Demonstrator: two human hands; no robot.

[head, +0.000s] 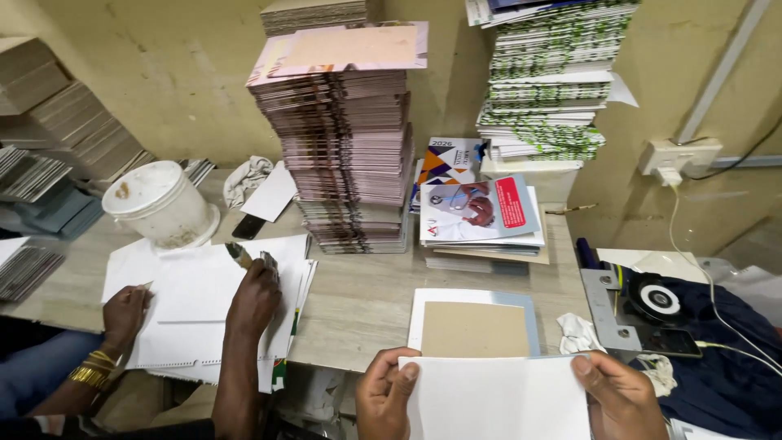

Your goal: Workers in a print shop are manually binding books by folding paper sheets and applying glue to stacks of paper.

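the white sheet [498, 399] runs off the bottom edge, and so do the left hand [386, 395] and right hand [621, 397]. it hides the near end of the brown board [475, 328]. the tall pink stack [346, 155] hides things behind it.

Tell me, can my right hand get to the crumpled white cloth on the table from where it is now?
Probably yes. The right hand grips the white sheet, and the crumpled cloth lies just beyond its fingertips with nothing between. It would have to release the sheet first.

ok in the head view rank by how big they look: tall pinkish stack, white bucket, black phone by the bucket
1. tall pinkish stack
2. white bucket
3. black phone
All three sit at about the same depth, so the order looks safe.
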